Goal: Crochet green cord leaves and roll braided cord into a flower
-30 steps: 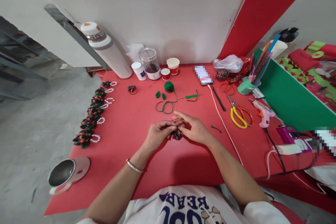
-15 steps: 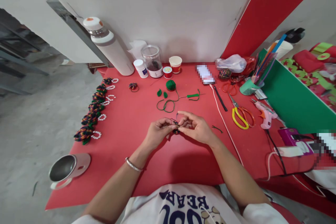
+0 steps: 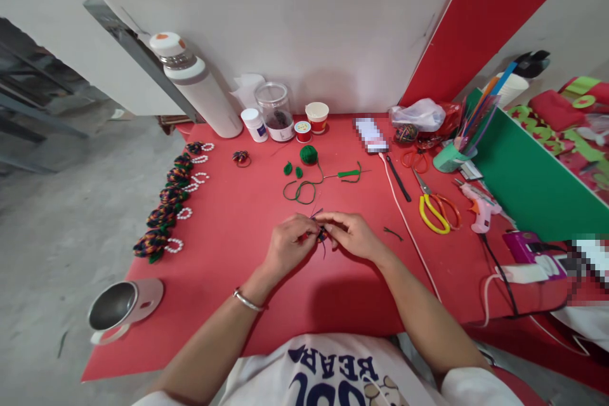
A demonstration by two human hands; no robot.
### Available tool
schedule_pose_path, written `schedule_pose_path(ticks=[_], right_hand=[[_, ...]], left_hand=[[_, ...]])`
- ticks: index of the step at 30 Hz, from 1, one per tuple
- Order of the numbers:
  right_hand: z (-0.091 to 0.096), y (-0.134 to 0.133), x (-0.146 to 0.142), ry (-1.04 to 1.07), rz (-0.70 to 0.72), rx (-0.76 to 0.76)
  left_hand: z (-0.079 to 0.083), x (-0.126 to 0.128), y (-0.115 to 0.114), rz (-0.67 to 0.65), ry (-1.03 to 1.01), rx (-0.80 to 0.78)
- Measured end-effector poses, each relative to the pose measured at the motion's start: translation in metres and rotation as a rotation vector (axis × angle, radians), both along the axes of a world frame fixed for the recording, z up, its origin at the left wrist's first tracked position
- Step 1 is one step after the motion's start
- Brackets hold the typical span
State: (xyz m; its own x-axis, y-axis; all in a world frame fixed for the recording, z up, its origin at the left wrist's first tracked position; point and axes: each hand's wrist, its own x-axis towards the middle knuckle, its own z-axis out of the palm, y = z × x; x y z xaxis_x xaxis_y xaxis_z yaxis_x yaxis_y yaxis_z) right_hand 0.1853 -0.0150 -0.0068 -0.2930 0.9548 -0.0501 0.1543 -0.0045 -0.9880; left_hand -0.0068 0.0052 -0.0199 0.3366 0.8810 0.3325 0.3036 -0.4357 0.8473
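Note:
My left hand (image 3: 288, 243) and my right hand (image 3: 351, 235) meet above the middle of the red table (image 3: 228, 304). Both pinch a small multicoloured yarn piece (image 3: 320, 232) between their fingertips, with loose dark strands sticking out above and below it. The fingers of both hands are closed on it. A silver bangle (image 3: 247, 300) sits on my left wrist. Just beyond the hands lie a green yarn ball (image 3: 308, 154) and a loop of green cord (image 3: 299, 191).
Several finished yarn flowers with pearl loops (image 3: 167, 200) line the left edge. A steel mug (image 3: 114, 308) stands at the near left. A white flask (image 3: 197, 85), jars and a cup (image 3: 316, 117) stand at the back. Yellow scissors (image 3: 431, 209), a glue gun (image 3: 480, 205) and cables lie right.
Both hands have drawn closer together over the yarn piece. The right hand's fingers, spread before, have curled in. Loose strands now stick out between the fingertips.

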Motion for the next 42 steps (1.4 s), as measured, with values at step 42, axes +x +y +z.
schedule_pose_path(ticks=[42], right_hand=[[-0.001,0.012,0.048,-0.077,-0.156,-0.244]], left_hand=[[-0.004,-0.01,0.01,0.064,-0.12,-0.126]])
